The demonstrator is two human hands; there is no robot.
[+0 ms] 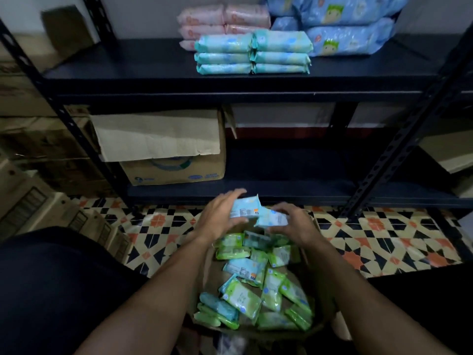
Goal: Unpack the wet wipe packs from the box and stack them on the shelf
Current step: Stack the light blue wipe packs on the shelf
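An open cardboard box (321,301) sits on the floor in front of me, holding several green and light-blue wet wipe packs (245,298). Above its far end my left hand (220,216) grips a light-blue pack (244,207). My right hand (294,224) grips a second light-blue pack (272,218) beside it. On the dark upper shelf (128,70) stand two stacks of light-blue packs (253,53), three high each.
Pink packs (225,21) and large blue packs (345,29) lie behind the stacks. A cardboard box with an open flap (166,147) stands on the lower shelf. Black metal uprights (399,149) frame the shelf. More cartons (38,201) stand at the left on the patterned tile floor.
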